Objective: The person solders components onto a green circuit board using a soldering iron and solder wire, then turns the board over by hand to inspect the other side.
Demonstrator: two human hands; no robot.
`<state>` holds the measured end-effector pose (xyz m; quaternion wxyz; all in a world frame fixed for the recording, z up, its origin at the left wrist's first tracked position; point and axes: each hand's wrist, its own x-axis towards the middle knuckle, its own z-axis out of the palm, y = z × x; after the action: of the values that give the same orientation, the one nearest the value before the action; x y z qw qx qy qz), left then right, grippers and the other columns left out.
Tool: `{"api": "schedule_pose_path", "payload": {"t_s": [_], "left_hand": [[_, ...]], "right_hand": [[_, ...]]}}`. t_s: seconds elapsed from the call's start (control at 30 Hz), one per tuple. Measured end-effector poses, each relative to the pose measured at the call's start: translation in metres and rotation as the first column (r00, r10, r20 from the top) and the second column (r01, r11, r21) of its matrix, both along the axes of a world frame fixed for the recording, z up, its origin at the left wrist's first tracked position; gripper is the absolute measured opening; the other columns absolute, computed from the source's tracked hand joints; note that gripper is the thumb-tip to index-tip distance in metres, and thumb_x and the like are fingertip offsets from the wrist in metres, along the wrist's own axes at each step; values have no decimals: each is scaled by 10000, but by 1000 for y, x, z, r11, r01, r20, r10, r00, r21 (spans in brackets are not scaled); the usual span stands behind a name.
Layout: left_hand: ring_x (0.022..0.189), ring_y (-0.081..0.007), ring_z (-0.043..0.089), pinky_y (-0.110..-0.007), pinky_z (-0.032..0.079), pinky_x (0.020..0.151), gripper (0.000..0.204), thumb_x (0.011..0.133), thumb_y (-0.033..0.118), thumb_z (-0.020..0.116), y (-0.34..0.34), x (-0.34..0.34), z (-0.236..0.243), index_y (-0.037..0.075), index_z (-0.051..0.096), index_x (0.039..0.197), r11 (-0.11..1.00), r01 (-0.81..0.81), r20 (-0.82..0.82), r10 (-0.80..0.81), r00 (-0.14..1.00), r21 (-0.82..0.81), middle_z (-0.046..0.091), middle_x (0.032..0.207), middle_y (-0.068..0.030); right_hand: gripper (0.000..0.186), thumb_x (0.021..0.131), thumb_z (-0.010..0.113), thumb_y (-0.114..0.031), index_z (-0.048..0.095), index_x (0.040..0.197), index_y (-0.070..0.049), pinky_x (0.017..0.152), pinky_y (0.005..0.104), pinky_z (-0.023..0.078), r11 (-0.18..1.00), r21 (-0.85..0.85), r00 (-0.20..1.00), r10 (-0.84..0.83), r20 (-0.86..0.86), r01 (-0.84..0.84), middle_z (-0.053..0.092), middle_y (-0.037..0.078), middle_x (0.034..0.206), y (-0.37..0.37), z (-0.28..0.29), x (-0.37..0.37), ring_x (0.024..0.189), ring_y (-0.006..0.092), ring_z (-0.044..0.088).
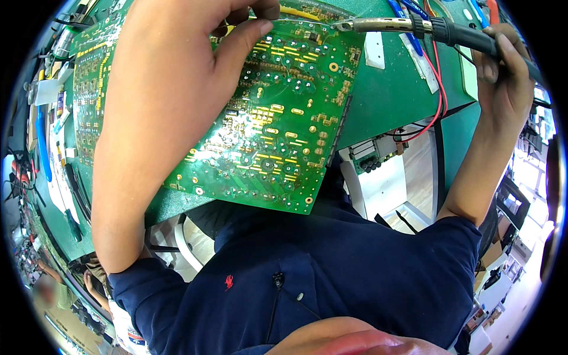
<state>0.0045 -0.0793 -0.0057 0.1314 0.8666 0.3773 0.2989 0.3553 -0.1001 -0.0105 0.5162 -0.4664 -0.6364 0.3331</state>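
Observation:
A large green circuit board [278, 148] with gold pads lies at the front edge of the green bench mat. Over its upper part, my left hand [189, 65] has thumb and fingers closed on a thin wire, seemingly solder [299, 21], stretching right to the iron's tip. My right hand [503, 71] grips the dark handle of a soldering iron [429, 29] at the upper right, its metal tip near the board's top right corner. My left hand and forearm hide part of the board.
Blue-handled tools [402, 15], red wires [439, 94] and pale strips are on the mat [390, 94] at right. Tools and cables [47, 148] crowd the left side. Another board [376, 154] sits below the bench edge. Co-workers [59, 284] appear at the lower left.

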Motion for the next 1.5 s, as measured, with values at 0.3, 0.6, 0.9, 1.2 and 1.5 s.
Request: {"api": "schedule_pose_path", "payload": {"t_s": [0.3,0.6,0.9,1.2,1.5], "left_hand": [[695,-306,611,-365,461,595,103,761,-61,699,4,-5,-5,-27,650,845,1000,16,18,-16,1000,9,585,760,-148],[695,-311,603,-373,453,597,104,760,-63,694,1,0,-2,-28,649,847,1000,1,-6,-1,1000,0,583,757,-151],[699,-313,595,-381,447,598,107,763,-58,692,-3,4,1,-26,647,854,996,-76,-150,81,985,36,576,758,-149],[693,-294,597,-364,457,595,116,769,-59,697,5,-8,-6,-33,650,871,999,39,7,-39,999,-11,580,767,-144],[694,-271,613,-344,477,600,119,767,-68,705,1,-2,1,-34,653,868,999,-10,-32,9,999,-50,586,768,-143]], "right_hand": [[322,964,532,-170,632,1081,113,593,200,348,997,77,993,-4,117,-5,464,9,589,-7,4,-2,561,72,464],[330,967,532,-178,636,1085,112,570,195,352,998,68,985,-4,173,-8,472,4,585,-8,10,-1,555,77,474],[315,979,534,-166,638,1079,114,558,203,343,993,114,981,-40,190,18,463,0,570,-12,15,-36,533,75,452],[300,998,531,-165,624,1094,104,573,207,339,993,2,988,-121,98,122,451,-6,571,-10,13,-39,522,72,427],[309,994,546,-180,622,1098,101,576,204,343,996,5,990,-88,113,88,455,-7,569,-9,13,-37,524,64,428]]}}
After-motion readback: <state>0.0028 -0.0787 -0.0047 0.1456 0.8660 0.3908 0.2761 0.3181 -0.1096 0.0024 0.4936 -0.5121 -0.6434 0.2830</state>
